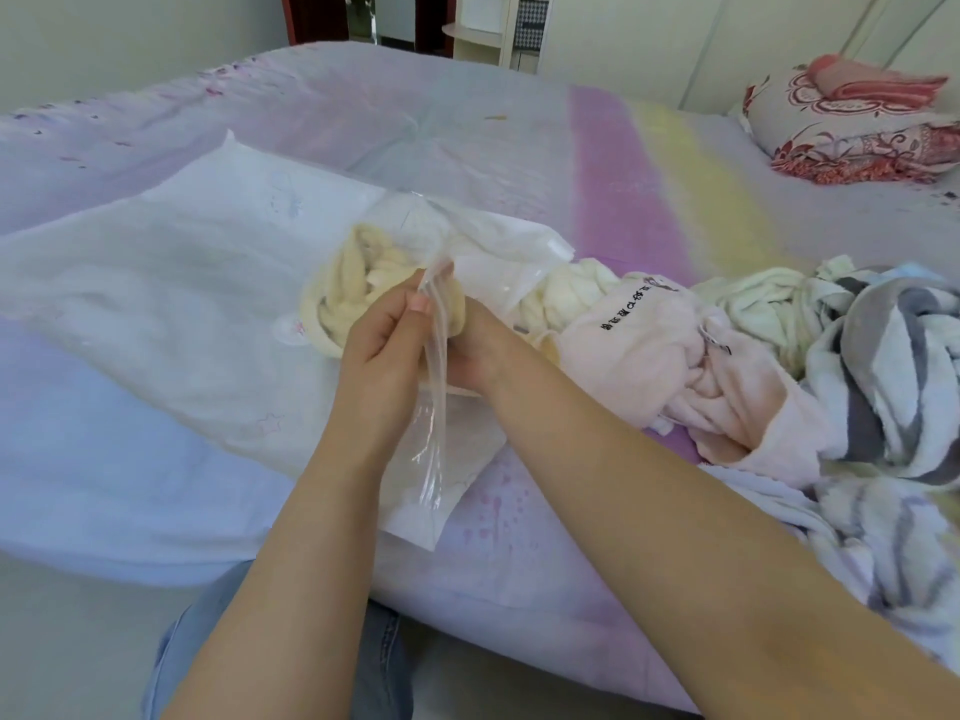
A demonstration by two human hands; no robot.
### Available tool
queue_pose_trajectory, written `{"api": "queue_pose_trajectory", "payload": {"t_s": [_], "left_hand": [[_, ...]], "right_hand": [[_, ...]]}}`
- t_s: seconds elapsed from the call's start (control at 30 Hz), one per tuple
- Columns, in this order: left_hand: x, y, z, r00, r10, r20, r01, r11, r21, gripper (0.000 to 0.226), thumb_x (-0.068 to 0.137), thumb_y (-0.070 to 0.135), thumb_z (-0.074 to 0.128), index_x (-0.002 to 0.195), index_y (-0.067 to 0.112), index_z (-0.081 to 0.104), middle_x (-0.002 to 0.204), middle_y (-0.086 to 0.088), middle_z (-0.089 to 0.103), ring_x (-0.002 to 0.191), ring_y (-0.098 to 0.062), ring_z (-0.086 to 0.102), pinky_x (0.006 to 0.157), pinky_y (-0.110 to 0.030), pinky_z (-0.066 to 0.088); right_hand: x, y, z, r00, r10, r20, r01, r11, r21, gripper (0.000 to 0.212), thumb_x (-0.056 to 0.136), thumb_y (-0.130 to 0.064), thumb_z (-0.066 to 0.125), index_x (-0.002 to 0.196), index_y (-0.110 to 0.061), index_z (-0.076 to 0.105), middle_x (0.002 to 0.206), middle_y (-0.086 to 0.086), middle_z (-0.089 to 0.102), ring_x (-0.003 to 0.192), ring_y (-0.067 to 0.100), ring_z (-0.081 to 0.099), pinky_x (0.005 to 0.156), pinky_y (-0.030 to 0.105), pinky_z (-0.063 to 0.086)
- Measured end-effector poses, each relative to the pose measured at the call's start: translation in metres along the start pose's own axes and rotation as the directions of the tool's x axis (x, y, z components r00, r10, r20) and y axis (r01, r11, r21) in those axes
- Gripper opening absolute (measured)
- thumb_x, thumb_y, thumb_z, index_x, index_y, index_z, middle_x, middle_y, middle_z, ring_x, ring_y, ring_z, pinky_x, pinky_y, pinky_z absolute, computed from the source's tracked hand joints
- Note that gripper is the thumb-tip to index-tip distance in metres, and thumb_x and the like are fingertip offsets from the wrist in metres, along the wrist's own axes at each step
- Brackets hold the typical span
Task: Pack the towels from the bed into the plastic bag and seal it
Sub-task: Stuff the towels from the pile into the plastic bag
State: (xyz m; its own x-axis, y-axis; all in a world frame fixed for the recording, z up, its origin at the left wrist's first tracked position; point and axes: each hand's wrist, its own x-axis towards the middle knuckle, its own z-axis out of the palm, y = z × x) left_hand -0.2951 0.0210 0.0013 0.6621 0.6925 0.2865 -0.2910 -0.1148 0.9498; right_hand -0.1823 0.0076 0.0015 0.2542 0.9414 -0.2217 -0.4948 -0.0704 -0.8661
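Note:
A clear plastic bag (493, 262) lies on the bed in front of me, its open rim lifted. My left hand (384, 345) pinches that rim at the top. My right hand (467, 345) reaches inside the opening, and its fingers are hidden by the film and a cream towel (337, 288) bunched at the bag's mouth. To the right lie a pale cream towel (566, 293), a pink towel (675, 366) with black lettering, a light green towel (763, 304) and a grey-and-white striped towel (893, 366).
The bed (467, 127) has a pastel striped sheet, with a white cloth (156, 304) spread on its left half. A red-patterned pillow and folded blanket (857, 127) sit at the far right. The bed's near edge runs just above my knees.

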Motion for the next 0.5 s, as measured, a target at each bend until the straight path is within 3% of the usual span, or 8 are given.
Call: {"api": "queue_pose_trajectory", "payload": {"t_s": [0.03, 0.1, 0.17, 0.23, 0.3, 0.37, 0.43, 0.5], "left_hand": [[0.000, 0.000, -0.002, 1.000, -0.009, -0.002, 0.009, 1.000, -0.025, 0.036, 0.102, 0.007, 0.040, 0.086, 0.019, 0.070, 0.105, 0.003, 0.069, 0.092, -0.004, 0.059, 0.083, -0.015, 0.044], [0.002, -0.001, -0.003, 0.999, -0.037, -0.014, 0.036, 0.997, -0.062, 0.045, 0.101, 0.008, 0.040, 0.073, 0.031, 0.067, 0.106, 0.002, 0.066, 0.079, -0.003, 0.056, 0.073, -0.016, 0.042], [0.002, -0.002, -0.001, 0.999, -0.040, -0.014, 0.039, 0.999, -0.018, 0.048, 0.101, 0.009, 0.042, 0.060, 0.028, 0.056, 0.095, 0.001, 0.065, 0.065, -0.002, 0.049, 0.063, -0.016, 0.039], [0.001, -0.005, 0.003, 1.000, -0.019, 0.001, 0.019, 0.999, 0.049, 0.043, 0.101, 0.011, 0.042, 0.060, 0.022, 0.042, 0.086, -0.004, 0.057, 0.064, -0.009, 0.042, 0.059, -0.019, 0.036], [0.000, -0.005, 0.006, 1.000, -0.004, -0.002, 0.004, 0.999, 0.052, 0.043, 0.100, 0.013, 0.043, 0.059, 0.025, 0.038, 0.091, -0.004, 0.052, 0.068, -0.016, 0.037, 0.058, -0.020, 0.034], [0.000, -0.003, 0.005, 1.000, -0.004, -0.010, 0.004, 1.000, 0.029, 0.044, 0.099, 0.012, 0.043, 0.058, 0.025, 0.035, 0.094, -0.001, 0.062, 0.068, -0.017, 0.034, 0.057, -0.020, 0.034], [-0.001, -0.003, 0.003, 1.000, -0.013, -0.002, 0.013, 1.000, 0.015, 0.043, 0.099, 0.010, 0.043, 0.059, 0.023, 0.032, 0.108, 0.009, 0.073, 0.067, -0.014, 0.037, 0.054, -0.016, 0.034], [-0.001, -0.002, 0.000, 0.999, -0.023, 0.028, 0.022, 0.999, 0.028, 0.042, 0.100, 0.011, 0.043, 0.061, 0.021, 0.032, 0.117, 0.010, 0.072, 0.073, -0.012, 0.047, 0.056, -0.013, 0.035]], "right_hand": [[0.002, 0.004, 0.000, 0.999, -0.032, -0.043, 0.020, 0.968, -0.249, 0.038, 0.090, -0.028, 0.045, 0.060, -0.019, 0.068, 0.060, -0.002, 0.064, 0.062, 0.012, 0.064, 0.065, 0.028, 0.051], [0.000, 0.010, -0.010, 0.957, -0.177, -0.230, -0.050, 0.681, -0.730, 0.019, 0.088, -0.027, 0.053, 0.076, -0.018, 0.065, 0.075, 0.000, 0.065, 0.076, 0.019, 0.062, 0.074, 0.038, 0.052], [-0.015, 0.021, -0.030, 0.833, -0.472, -0.289, -0.074, 0.421, -0.904, 0.012, 0.088, -0.025, 0.055, 0.090, -0.023, 0.067, 0.093, -0.003, 0.066, 0.082, 0.018, 0.063, 0.072, 0.031, 0.049], [-0.048, 0.028, -0.047, 0.725, -0.652, -0.224, -0.109, 0.213, -0.971, 0.031, 0.085, -0.037, 0.056, 0.116, -0.035, 0.058, 0.124, -0.004, 0.051, 0.086, 0.014, 0.060, 0.075, 0.032, 0.043], [-0.075, 0.026, -0.058, 0.822, -0.495, -0.281, -0.301, 0.041, -0.953, 0.061, 0.081, -0.054, 0.057, 0.137, -0.045, 0.033, 0.139, -0.001, 0.033, 0.096, 0.016, 0.055, 0.077, 0.034, 0.039], [-0.085, 0.028, -0.064, 0.885, -0.285, -0.369, -0.430, -0.194, -0.882, 0.063, 0.084, -0.051, 0.059, 0.139, -0.037, 0.031, 0.132, 0.005, 0.044, 0.104, 0.026, 0.058, 0.072, 0.032, 0.037], [-0.084, 0.028, -0.059, 0.890, -0.293, -0.350, -0.443, -0.367, -0.818, 0.035, 0.088, -0.036, 0.055, 0.120, -0.021, 0.052, 0.115, 0.007, 0.060, 0.101, 0.030, 0.061, 0.067, 0.031, 0.035], [-0.078, 0.019, -0.044, 0.898, -0.305, -0.318, -0.416, -0.350, -0.839, 0.014, 0.087, -0.033, 0.055, 0.084, -0.019, 0.058, 0.088, 0.003, 0.062, 0.084, 0.028, 0.061, 0.061, 0.028, 0.033]]}}
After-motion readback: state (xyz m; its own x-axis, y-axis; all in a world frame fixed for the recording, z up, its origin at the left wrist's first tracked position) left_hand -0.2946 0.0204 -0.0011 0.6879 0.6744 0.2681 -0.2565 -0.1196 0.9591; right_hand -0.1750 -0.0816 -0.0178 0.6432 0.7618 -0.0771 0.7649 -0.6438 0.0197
